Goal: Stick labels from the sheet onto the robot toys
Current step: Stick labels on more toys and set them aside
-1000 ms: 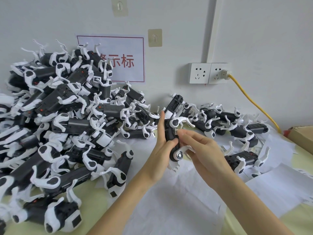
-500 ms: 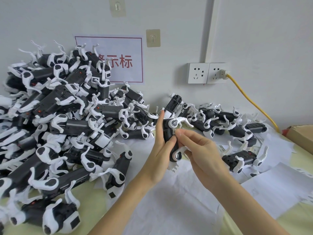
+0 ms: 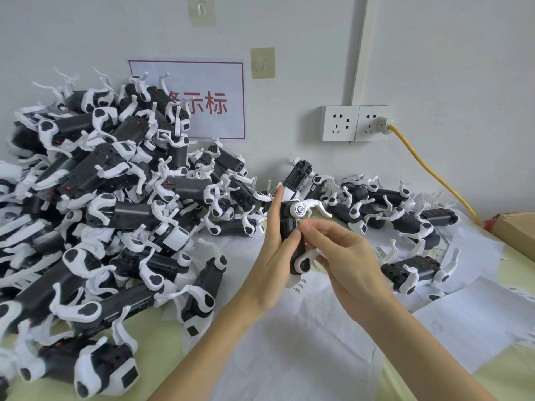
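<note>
Heap of robot toys covers the left of the surface; label sheets lie beneath the hands. Held toy is above the sheets, long axis near vertical, legs right. Left hand grips its body; right hand pinches a small label against its side. Judgement: align it squarely, then rub it down end to end.
</note>
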### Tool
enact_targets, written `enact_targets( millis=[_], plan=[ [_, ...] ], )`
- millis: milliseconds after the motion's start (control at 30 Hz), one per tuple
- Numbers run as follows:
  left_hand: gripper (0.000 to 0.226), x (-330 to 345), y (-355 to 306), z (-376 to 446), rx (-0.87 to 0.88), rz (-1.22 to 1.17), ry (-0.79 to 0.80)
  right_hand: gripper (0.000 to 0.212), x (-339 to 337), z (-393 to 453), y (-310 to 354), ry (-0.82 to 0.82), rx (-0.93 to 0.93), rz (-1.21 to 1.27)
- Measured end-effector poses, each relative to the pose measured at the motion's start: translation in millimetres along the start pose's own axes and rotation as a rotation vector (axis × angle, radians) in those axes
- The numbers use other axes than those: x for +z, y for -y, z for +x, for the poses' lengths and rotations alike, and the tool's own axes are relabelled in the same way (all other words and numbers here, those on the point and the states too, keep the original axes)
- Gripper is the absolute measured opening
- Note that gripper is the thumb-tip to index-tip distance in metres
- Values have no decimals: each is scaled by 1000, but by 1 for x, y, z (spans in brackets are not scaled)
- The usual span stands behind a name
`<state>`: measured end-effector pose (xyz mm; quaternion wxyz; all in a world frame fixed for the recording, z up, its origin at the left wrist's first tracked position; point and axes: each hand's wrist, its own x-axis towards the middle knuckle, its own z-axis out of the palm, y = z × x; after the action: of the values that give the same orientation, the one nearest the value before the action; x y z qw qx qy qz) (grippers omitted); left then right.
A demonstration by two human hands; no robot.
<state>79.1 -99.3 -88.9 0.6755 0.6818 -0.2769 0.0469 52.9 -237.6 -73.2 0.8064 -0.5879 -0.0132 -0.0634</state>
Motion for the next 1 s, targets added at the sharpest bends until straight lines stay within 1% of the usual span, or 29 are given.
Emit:
enact_targets(
  millis=[100, 200, 500, 633, 833, 1000],
  plan=[
    [60, 0, 0, 0, 10, 18, 0, 20, 0, 0, 0, -11, 4, -6],
    [61, 0, -1, 0, 18, 40, -4, 19, 1, -1, 1, -16, 10, -10],
    [59, 2, 1, -1, 61, 65, -16, 21, 3, -3, 1, -26, 8, 6],
    [58, 2, 7, 1, 118, 162, -69, 22, 3, -4, 1, -12, -1, -9],
    [49, 5, 5, -1, 79, 119, -149, 18, 7, -7, -1, -16, -14, -20],
    [44, 7, 3, -1, 38, 68, -147, 15, 9, -9, -1, -27, -45, -59]
  ],
)
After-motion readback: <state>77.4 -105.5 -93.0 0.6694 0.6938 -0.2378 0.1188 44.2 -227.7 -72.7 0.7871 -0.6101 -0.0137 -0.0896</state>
